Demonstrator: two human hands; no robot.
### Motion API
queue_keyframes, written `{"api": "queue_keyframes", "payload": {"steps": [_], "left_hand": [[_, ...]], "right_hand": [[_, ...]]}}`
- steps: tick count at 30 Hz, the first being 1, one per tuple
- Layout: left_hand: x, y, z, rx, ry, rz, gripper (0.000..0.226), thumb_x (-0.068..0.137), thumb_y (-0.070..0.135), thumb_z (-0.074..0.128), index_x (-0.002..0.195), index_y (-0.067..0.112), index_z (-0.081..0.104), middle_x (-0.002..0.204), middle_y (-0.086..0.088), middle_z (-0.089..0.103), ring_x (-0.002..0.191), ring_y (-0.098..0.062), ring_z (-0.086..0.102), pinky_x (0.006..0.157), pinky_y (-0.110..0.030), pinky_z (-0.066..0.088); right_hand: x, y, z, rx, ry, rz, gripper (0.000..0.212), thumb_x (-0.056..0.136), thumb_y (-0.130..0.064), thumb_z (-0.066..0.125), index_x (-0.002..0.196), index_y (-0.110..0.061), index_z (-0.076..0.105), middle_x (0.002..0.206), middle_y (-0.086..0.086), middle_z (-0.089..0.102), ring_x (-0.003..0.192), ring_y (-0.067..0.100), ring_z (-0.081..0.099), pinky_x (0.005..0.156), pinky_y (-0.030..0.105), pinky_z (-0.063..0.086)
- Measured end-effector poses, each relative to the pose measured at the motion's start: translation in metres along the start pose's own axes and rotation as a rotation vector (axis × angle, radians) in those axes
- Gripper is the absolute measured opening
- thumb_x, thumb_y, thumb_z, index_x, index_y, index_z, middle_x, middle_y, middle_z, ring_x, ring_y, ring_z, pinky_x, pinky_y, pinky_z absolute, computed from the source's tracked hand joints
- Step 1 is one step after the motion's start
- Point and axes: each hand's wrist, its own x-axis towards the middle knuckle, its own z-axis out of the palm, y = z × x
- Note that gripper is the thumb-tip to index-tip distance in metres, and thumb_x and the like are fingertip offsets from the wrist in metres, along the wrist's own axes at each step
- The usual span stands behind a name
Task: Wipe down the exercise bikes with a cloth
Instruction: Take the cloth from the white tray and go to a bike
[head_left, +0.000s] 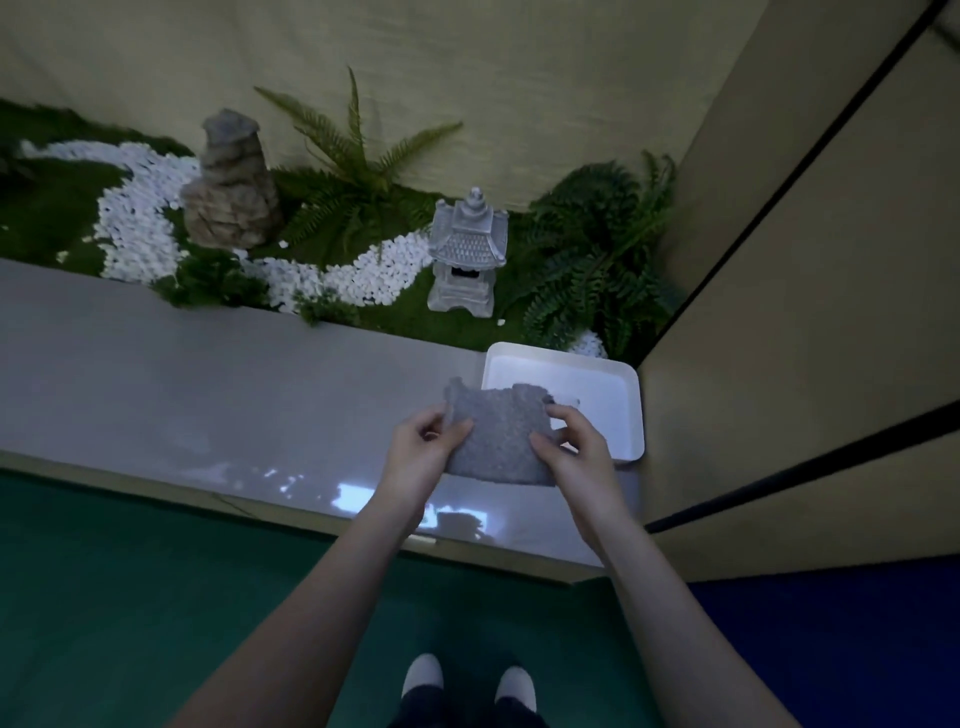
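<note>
A grey textured cloth (498, 434) is held spread between both my hands above a glossy grey ledge (208, 395). My left hand (428, 444) pinches its left edge with thumb and fingers. My right hand (571, 444) pinches its right edge. The cloth's far edge overlaps the near left corner of a white tray (618, 384). No exercise bike is in view.
Behind the ledge lies a small decorative garden with white pebbles (135, 218), a rock (231, 182), a stone lantern (467, 254) and ferns (597, 249). A beige panelled wall (810, 312) stands at the right. Green floor (130, 597) and my shoes (423, 675) are below.
</note>
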Motion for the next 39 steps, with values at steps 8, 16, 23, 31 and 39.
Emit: {"api": "queue_keyframes", "payload": {"steps": [8, 16, 23, 31, 39], "left_hand": [[-0.036, 0.042, -0.014, 0.256, 0.127, 0.245, 0.031, 0.081, 0.010, 0.071, 0.106, 0.022, 0.056, 0.081, 0.007, 0.054, 0.071, -0.005, 0.051, 0.055, -0.004, 0.041], [-0.084, 0.045, -0.004, 0.264, 0.161, 0.186, 0.054, 0.076, 0.013, 0.076, 0.124, 0.017, 0.051, 0.094, -0.001, 0.055, 0.075, -0.008, 0.054, 0.058, -0.012, 0.048], [-0.133, 0.034, 0.036, 0.255, 0.171, 0.189, 0.056, 0.072, 0.007, 0.079, 0.121, 0.020, 0.055, 0.093, 0.003, 0.053, 0.073, -0.008, 0.051, 0.065, -0.014, 0.046], [-0.200, -0.006, 0.025, -0.122, 0.572, 0.010, 0.034, 0.088, 0.027, 0.064, 0.115, 0.007, 0.060, 0.111, -0.010, 0.065, 0.093, -0.019, 0.064, 0.081, -0.031, 0.052], [-0.304, -0.041, 0.008, -0.752, 0.790, 0.197, 0.037, 0.079, 0.029, 0.065, 0.104, 0.002, 0.066, 0.089, -0.011, 0.057, 0.071, -0.014, 0.049, 0.067, -0.023, 0.040]], "right_hand": [[-0.013, -0.042, 0.055, -0.101, -0.149, -0.176, 0.024, 0.090, -0.009, 0.058, 0.109, -0.024, 0.059, 0.083, 0.007, 0.053, 0.081, 0.020, 0.054, 0.073, 0.030, 0.044], [-0.028, -0.049, 0.040, 0.166, -0.468, 0.039, 0.023, 0.088, -0.028, 0.065, 0.109, -0.019, 0.057, 0.107, 0.015, 0.064, 0.098, 0.029, 0.066, 0.085, 0.051, 0.056], [-0.028, -0.034, -0.001, 0.036, -0.568, -0.009, 0.028, 0.090, -0.018, 0.063, 0.116, -0.015, 0.053, 0.114, 0.014, 0.062, 0.100, 0.027, 0.066, 0.084, 0.048, 0.056], [-0.073, -0.027, -0.004, -0.062, -1.010, -0.074, 0.021, 0.093, -0.006, 0.055, 0.114, -0.010, 0.054, 0.107, 0.016, 0.059, 0.095, 0.022, 0.062, 0.076, 0.031, 0.054], [-0.153, -0.001, 0.029, -0.237, -1.468, -0.146, 0.026, 0.091, 0.000, 0.057, 0.115, -0.008, 0.052, 0.097, 0.006, 0.066, 0.085, 0.012, 0.063, 0.078, 0.027, 0.051]]}}
